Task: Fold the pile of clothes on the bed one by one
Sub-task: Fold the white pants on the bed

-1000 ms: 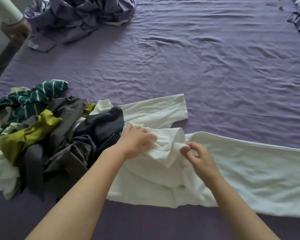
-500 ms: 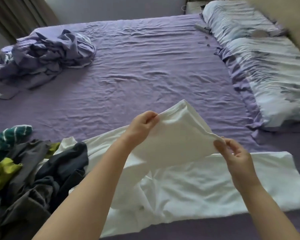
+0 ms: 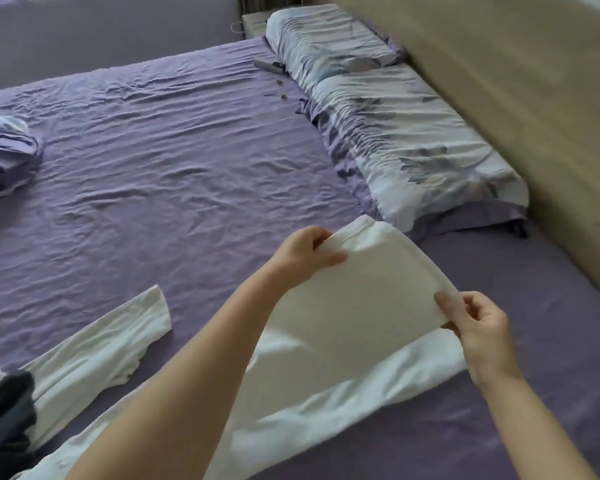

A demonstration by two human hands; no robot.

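left hand [image 3: 303, 259] pinching one corner of white garment [image 3: 354, 306], right hand [image 3: 480, 329] pinching the other, hem stretched between them above the bed [image 3: 187, 174]. rest of garment trailing down below both hands. dark clothes [image 3: 6, 407] far left of left hand. pillows [image 3: 406, 147] beyond right hand.

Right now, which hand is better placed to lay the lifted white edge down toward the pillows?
Right, probably. The right hand pinches the white garment on the side toward the pillows; the left hand grips the opposite corner.
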